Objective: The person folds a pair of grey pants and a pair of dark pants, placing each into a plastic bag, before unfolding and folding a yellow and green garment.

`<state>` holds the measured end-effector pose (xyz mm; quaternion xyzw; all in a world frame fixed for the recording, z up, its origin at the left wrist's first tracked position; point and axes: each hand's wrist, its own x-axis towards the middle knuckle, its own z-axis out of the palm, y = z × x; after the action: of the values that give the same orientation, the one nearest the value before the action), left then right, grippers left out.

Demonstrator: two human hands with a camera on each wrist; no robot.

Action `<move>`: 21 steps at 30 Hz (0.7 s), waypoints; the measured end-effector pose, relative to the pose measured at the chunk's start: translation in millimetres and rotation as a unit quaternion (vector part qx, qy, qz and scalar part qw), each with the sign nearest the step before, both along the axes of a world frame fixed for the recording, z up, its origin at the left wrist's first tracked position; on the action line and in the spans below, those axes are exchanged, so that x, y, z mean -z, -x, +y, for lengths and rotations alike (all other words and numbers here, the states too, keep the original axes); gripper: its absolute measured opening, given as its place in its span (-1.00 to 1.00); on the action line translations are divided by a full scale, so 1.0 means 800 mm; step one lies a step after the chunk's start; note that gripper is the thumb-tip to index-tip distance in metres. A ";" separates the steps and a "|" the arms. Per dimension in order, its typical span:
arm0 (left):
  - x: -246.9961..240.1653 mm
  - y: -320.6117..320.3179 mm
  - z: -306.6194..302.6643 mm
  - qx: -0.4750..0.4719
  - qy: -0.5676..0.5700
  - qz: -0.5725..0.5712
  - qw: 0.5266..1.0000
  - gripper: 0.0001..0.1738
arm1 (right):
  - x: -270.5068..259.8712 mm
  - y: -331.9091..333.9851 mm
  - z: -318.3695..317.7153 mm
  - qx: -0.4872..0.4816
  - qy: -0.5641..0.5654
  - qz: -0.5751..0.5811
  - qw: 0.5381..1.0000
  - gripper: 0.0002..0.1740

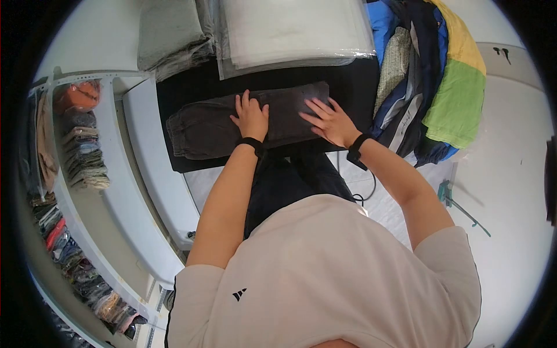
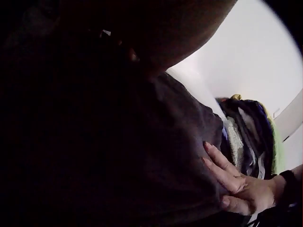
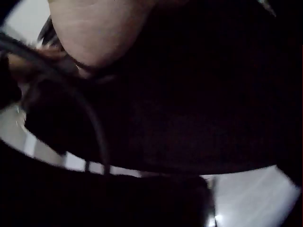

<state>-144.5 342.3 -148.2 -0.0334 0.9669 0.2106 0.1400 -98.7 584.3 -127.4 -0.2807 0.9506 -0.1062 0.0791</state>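
A dark grey-brown garment (image 1: 209, 124), folded into a long strip, lies across a black surface (image 1: 354, 87) in the head view. The left hand (image 1: 252, 119) rests on its middle, fingers spread and pointing away from the body. Over its right end lies the right hand (image 1: 332, 122), fingers apart and fairly straight. In the left wrist view the dark cloth (image 2: 180, 137) fills much of the picture, and the right hand (image 2: 246, 189) touches its edge. The right wrist view is dark; part of a hand (image 3: 99, 33) shows at its top.
Clear plastic bags with white contents (image 1: 296, 29) lie beyond the garment, beside grey bagged items (image 1: 171, 32). Blue, yellow and green clothes (image 1: 455, 98) are piled at the right. On the left, shelves (image 1: 125, 243) hold several stacks of bagged clothes (image 1: 87, 151).
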 end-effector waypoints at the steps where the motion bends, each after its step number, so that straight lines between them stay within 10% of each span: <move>1: -0.003 -0.002 0.000 -0.001 0.001 -0.001 1.000 -0.73 | 0.000 -0.012 0.007 -0.032 -0.017 -0.069 0.997 -0.45; 17: -0.002 -0.004 -0.063 0.059 -0.166 -0.037 0.984 -0.76 | 0.013 0.028 -0.139 0.033 0.083 -0.044 0.995 -0.39; 19: -0.019 0.002 -0.114 -0.099 -0.346 0.060 0.931 -0.66 | 0.013 0.030 -0.136 0.033 0.057 -0.042 0.997 -0.34; 21: -0.037 -0.007 -0.169 -0.172 -0.037 0.221 0.959 -0.53 | 0.009 0.034 -0.136 0.034 0.052 -0.048 0.997 -0.35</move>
<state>-138.9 206.7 -118.4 -0.1467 0.9450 0.2691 -0.1140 -125.5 475.3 -134.9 -0.2464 0.9480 -0.1717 0.1058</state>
